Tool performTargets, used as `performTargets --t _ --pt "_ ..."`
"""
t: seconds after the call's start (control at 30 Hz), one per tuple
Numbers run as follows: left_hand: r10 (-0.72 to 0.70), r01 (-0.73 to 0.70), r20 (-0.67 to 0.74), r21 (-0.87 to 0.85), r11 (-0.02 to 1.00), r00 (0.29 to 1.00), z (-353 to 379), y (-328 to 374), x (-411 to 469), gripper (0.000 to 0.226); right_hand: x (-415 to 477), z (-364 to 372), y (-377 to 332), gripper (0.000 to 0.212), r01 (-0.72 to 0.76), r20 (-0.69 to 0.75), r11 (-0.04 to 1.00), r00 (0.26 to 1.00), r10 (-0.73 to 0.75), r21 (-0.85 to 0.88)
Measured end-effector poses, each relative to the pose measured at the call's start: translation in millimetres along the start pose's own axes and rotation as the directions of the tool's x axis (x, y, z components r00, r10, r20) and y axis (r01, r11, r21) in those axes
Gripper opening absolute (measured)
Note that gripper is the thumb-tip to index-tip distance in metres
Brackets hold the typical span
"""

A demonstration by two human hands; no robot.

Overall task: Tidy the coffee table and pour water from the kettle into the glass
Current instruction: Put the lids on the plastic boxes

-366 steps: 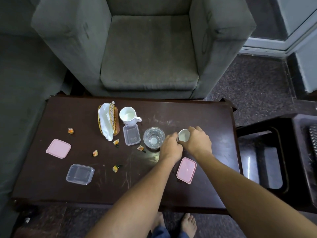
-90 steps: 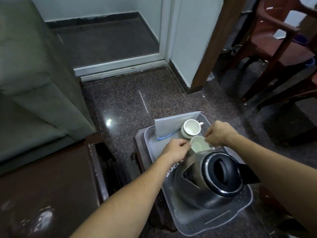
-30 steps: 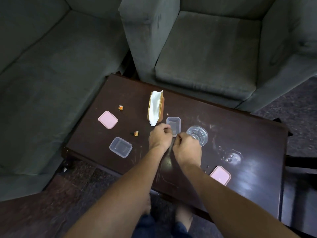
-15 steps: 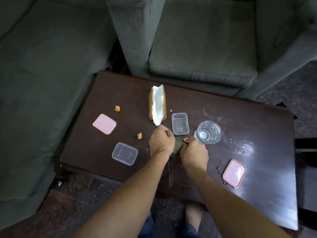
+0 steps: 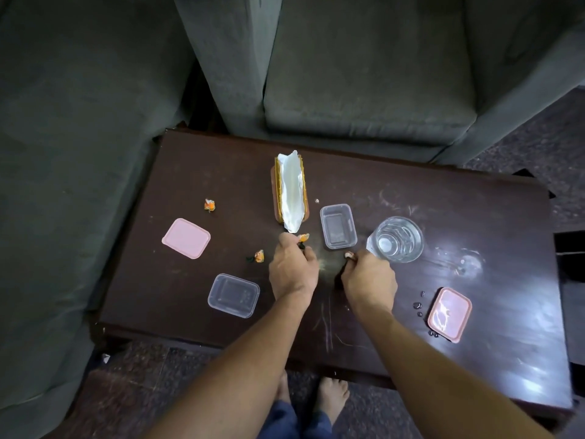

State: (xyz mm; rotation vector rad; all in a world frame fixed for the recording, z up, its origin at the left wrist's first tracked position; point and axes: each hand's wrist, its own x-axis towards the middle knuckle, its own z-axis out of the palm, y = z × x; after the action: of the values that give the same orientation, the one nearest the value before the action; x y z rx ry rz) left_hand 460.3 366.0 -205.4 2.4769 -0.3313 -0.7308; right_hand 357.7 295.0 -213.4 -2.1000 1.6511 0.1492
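On the dark coffee table (image 5: 395,198) my left hand (image 5: 292,269) pinches an orange candy wrapper (image 5: 303,238) just below the napkin holder (image 5: 289,193). My right hand (image 5: 368,280) pinches another small wrapper (image 5: 349,255) beside the clear glass (image 5: 395,239). Two more orange wrappers lie loose, one near my left hand (image 5: 259,256) and one farther left (image 5: 209,205). Clear plastic tubs stand at the centre (image 5: 338,226) and front left (image 5: 233,295). Pink lids lie at the left (image 5: 186,238) and right (image 5: 449,312). The kettle is out of view.
Grey sofas surround the table at the back (image 5: 364,83) and left (image 5: 72,153). Water drops (image 5: 419,304) dot the tabletop near the right pink lid. My bare feet (image 5: 316,397) stand at the table's front edge.
Both hands have spread apart on the table; the left now pinches a wrapper by the napkin holder and the right one by the glass. Both cups left the table earlier; one went onto the kettle tray.
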Motion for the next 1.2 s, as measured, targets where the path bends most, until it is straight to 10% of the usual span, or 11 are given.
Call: performTargets --t 0.77,1.2 --pt "0.063 -0.065 -0.091 -0.020 0.998 0.994 -5.5 0.0 8.7 0.018 -9.8 -5.5 -29.4 0.021 -0.064 -0.103 0.931 0.989 0.108 0.359" --pt "0.264 -0.262 0.030 -0.055 0.964 0.964 -9.4 51.0 26.0 0.026 -11.1 8.0 -32.8 0.036 -0.357 0.192 0.768 0.934 0.301 0.531"
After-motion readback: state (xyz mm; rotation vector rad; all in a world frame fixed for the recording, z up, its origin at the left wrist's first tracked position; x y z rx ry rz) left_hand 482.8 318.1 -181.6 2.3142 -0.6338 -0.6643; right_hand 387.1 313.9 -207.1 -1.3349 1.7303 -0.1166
